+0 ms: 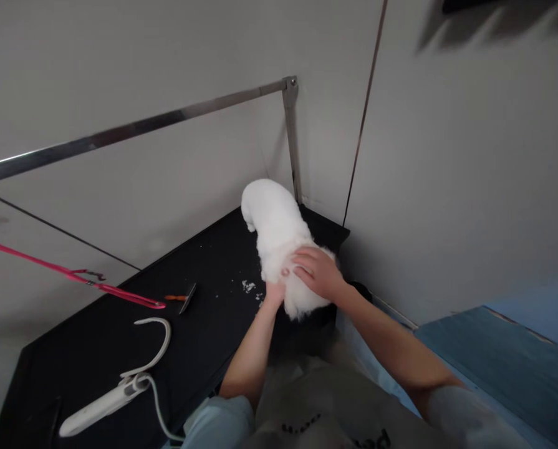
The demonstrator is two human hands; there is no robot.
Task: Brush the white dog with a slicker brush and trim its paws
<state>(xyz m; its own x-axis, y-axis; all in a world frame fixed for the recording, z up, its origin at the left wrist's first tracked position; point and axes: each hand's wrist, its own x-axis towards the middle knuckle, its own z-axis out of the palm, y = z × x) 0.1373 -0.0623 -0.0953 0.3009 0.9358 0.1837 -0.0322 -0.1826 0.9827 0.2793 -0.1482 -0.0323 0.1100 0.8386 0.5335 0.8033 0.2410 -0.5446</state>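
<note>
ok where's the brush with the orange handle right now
In the head view, the brush lies on the black table, left of the white dog, just beyond the tip of the pink leash.

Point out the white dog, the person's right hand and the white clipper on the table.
white dog (272, 224): head view, on its back.
right hand (318, 271): head view, back of hand.
white clipper (96, 408): head view, mid body.

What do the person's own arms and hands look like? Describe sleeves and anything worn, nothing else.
Both forearms are bare, with no gloves, watch or rings visible on the left hand or the right hand. The left arm ends in a short pale blue sleeve near the elbow. The right arm's short sleeve looks pale grey. A grey garment with dark lettering covers the front of the body.
</note>
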